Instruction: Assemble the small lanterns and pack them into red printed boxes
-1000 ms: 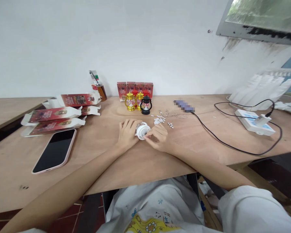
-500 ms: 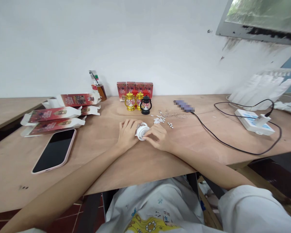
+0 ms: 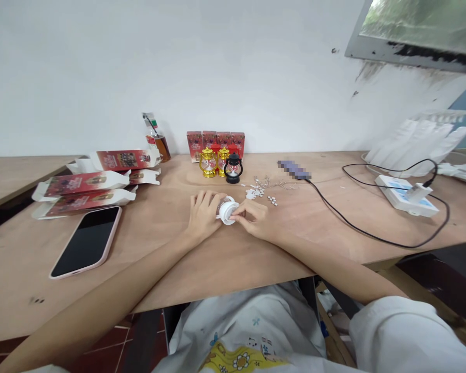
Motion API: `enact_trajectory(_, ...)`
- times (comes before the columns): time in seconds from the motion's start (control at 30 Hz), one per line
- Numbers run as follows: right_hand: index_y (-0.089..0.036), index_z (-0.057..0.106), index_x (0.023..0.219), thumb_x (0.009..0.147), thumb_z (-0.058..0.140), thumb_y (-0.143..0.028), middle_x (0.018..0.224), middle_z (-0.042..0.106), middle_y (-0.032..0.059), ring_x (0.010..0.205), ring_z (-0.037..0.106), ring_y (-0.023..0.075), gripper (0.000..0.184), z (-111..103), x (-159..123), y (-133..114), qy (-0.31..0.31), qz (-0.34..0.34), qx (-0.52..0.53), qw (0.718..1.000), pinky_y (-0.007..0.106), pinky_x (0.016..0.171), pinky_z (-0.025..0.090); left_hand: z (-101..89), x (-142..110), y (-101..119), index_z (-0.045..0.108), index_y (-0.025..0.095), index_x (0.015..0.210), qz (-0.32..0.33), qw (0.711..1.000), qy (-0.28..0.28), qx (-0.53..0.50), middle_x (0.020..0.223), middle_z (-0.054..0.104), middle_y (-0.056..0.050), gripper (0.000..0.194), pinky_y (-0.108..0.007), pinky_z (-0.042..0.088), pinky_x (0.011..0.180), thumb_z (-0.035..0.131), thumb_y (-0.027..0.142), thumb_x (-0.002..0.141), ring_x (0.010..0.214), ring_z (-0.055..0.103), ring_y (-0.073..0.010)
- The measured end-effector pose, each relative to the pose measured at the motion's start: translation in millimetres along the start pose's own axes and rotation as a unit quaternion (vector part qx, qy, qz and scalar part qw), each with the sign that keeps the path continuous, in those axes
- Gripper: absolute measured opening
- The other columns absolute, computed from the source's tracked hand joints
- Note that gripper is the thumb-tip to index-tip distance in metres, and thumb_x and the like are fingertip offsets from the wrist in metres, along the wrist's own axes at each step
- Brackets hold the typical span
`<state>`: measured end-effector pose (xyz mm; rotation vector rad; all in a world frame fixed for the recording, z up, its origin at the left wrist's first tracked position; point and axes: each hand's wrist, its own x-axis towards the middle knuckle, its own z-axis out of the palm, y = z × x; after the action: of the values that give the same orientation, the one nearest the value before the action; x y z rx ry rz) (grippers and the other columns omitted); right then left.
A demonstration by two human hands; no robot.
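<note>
The white lantern-like piece [image 3: 228, 212], between the hands over the table [image 3: 209, 274], is best braced by the left hand [image 3: 204, 215] clamped on its side while the right hand [image 3: 255, 217], fingertips together at its round end, works lightly.

The lantern [image 3: 228, 211] is white and small, with a clear section beside its round white base. It lies tipped over, base turned toward the near right, between the left hand [image 3: 205, 213] and right hand [image 3: 252, 217], above the worktop [image 3: 217, 264]; details inside the base are too small to tell.
</note>
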<state>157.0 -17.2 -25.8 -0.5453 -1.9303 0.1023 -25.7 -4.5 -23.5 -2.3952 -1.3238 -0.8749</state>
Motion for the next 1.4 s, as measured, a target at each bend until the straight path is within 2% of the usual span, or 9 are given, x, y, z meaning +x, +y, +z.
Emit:
enact_trajectory(0.27,-0.018,0.06,0.078,0.091,0.054,-0.032,0.07,0.063,0.0018,0.061,0.055,0.0108,0.02,-4,3,7,-0.041,-0.002,-0.006,0.999,0.024,0.06,0.045,0.6,3,-2,0.058,0.02,0.111,-0.039,0.999,-0.018,-0.014,0.105,0.064,-0.009,0.033,-0.039,0.033,0.076,0.059,0.026,0.078,0.1,0.051,-0.0297)
enact_trajectory(0.43,-0.018,0.06,0.085,0.094,0.045,-0.035,0.079,0.065,0.0046,0.075,0.058,0.016,0.024,-32,8,52,0.007,0.093,-0.178,0.98,0.029,0.073,0.045,1.4,5,-7,0.054,0.02,0.115,-0.071,0.994,0.004,-0.083,0.112,0.063,-0.007,0.044,-0.039,0.038,0.08,0.058,0.014,0.072,0.104,0.054,-0.0276)
enact_trajectory(0.53,-0.015,0.06,0.096,0.093,0.042,-0.027,0.096,0.066,0.0109,0.091,0.057,0.0223,0.023,-59,5,87,-0.019,0.191,-0.317,0.929,0.034,0.083,0.041,3.4,4,-9,0.054,0.021,0.114,-0.069,0.987,0.023,-0.147,0.114,0.062,-0.007,0.04,-0.04,0.041,0.084,0.056,0.016,0.074,0.107,0.055,-0.0266)
enact_trajectory(0.6,-0.013,0.06,0.102,0.09,0.041,-0.02,0.098,0.067,0.0142,0.1,0.054,0.0283,0.023,-74,1,103,-0.06,0.268,-0.417,0.867,0.039,0.086,0.037,6.1,4,-11,0.055,0.02,0.113,-0.059,0.978,0.034,-0.196,0.114,0.062,-0.008,0.037,-0.04,0.043,0.088,0.056,0.02,0.076,0.107,0.056,-0.0263)
enact_trajectory(0.7,-0.01,0.059,0.108,0.086,0.042,-0.013,0.094,0.066,0.0185,0.105,0.051,0.0334,0.029,-87,-4,114,-0.142,0.339,-0.492,0.789,0.042,0.085,0.034,11.3,4,-13,0.056,0.018,0.113,-0.062,0.964,0.037,-0.255,0.115,0.062,-0.011,0.038,-0.042,0.045,0.092,0.059,0.029,0.077,0.108,0.057,-0.0268)
enact_trajectory(0.77,-0.01,0.059,0.11,0.087,0.04,-0.012,0.094,0.066,0.0194,0.104,0.052,0.0332,0.03,-91,-5,116,-0.181,0.351,-0.505,0.767,0.04,0.084,0.033,14.4,5,-15,0.058,0.017,0.113,-0.077,0.958,0.025,-0.274,0.115,0.063,-0.012,0.041,-0.044,0.044,0.095,0.062,0.036,0.077,0.109,0.058,-0.0279)
enact_trajectory(1.07,-0.006,0.05,0.125,0.087,0.033,-0.003,0.107,0.063,0.0199,0.101,0.052,0.0262,0.041,-87,1,118,-0.344,0.174,-0.516,0.765,0.035,0.086,0.03,14.3,10,-15,0.063,0.017,0.098,-0.145,0.922,0.022,-0.357,0.107,0.065,-0.009,0.035,-0.045,0.041,0.099,0.071,0.037,0.069,0.104,0.059,-0.026)
enact_trajectory(1.2,-0.007,0.051,0.121,0.089,0.031,-0.005,0.108,0.059,0.0198,0.099,0.051,0.0265,0.038,-86,0,120,-0.287,0.179,-0.529,0.778,0.034,0.084,0.034,13.8,13,-11,0.064,0.017,0.09,-0.172,0.859,0.02,-0.481,0.097,0.067,-0.007,0.035,-0.04,0.046,0.093,0.076,0.037,0.064,0.094,0.062,-0.0238)
enact_trajectory(1.4,-0.005,0.048,0.125,0.087,0.031,-0.005,0.116,0.052,0.0205,0.091,0.056,0.0247,0.042,-88,-1,123,-0.102,0.267,-0.478,0.831,0.032,0.072,0.041,11.8,15,-7,0.063,0.016,0.082,-0.23,0.759,0.009,-0.609,0.079,0.067,-0.005,0.039,-0.032,0.051,0.071,0.074,0.049,0.064,0.073,0.062,-0.0197)
